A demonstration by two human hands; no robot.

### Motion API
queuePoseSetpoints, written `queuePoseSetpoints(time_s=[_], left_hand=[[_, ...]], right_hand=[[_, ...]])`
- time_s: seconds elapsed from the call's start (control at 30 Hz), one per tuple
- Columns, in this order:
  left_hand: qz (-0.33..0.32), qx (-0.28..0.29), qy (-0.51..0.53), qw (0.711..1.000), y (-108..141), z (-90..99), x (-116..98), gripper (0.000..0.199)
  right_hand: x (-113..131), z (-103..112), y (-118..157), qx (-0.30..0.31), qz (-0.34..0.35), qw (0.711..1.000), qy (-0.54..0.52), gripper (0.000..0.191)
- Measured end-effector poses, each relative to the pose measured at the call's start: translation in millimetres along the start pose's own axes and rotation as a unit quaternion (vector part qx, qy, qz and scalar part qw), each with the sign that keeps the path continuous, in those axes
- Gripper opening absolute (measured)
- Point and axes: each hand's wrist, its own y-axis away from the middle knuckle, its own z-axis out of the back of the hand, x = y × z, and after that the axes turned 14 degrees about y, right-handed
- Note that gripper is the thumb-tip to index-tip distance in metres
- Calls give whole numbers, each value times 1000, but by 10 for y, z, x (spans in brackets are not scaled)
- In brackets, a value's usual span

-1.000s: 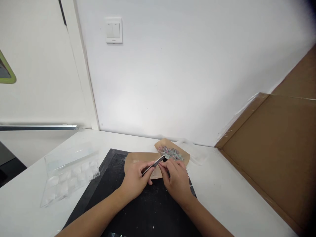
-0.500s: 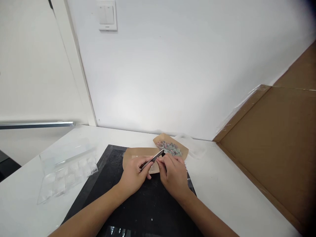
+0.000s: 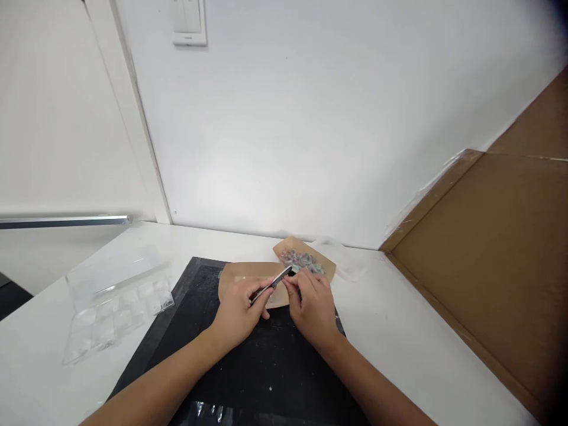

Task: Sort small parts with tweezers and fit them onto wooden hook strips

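Note:
In the head view, my left hand point(image 3: 238, 305) grips a thin, flat dark piece with a pale edge point(image 3: 281, 277) between thumb and fingers, holding it tilted up to the right. The fingertips of my right hand point(image 3: 314, 305) are pinched together close to its upper end; whatever is between them is too small or hidden. Beneath both hands lies a brown paper tray point(image 3: 248, 270) with clear material in it, partly covered by my fingers. Just behind my right hand, another brown paper tray point(image 3: 329, 267) holds several small greenish and pinkish pieces point(image 3: 302, 259) that look wrapped in clear plastic.
A black mat point(image 3: 266, 367) covers the front of the white table point(image 3: 412, 331). To the left lies an open clear compartment box point(image 3: 119, 313). A large cardboard box point(image 3: 488, 254) stands at the right, and crumpled translucent plastic point(image 3: 346, 260) lies near the wall.
The whole view has shifted slightly. My right fingertips sit a little apart from where they were along the dark piece; my left hand keeps its grip.

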Motion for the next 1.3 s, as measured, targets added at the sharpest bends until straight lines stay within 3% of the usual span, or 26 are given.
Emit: queuePoseSetpoints(time_s=[0.13,0.33,0.53,0.77,0.97,1.17,1.3], left_hand=[[-1,1,15,1000,0,3,2,35],[-8,5,-7,1000,1,5,10,35],[-5,-5,16,1000,6,-1,43,31],[-17,2,-9,1000,11,-2,3,33],[-20,1,13,1000,6,-6,26,32],[-23,-3,0,1000,5,-6,28,30],[-20,2,16,1000,7,-8,28,33]], right_hand=[[57,14,13,14,25,1000,-10,21],[-33,-16,-4,-12,-12,1000,16,20],[56,-8,26,11,23,1000,-9,20],[-36,-36,18,-19,-27,999,10,17],[77,-8,44,8,14,1000,-23,18],[7,-28,25,-17,-27,999,8,16],[46,-15,33,1,4,1000,-17,17]])
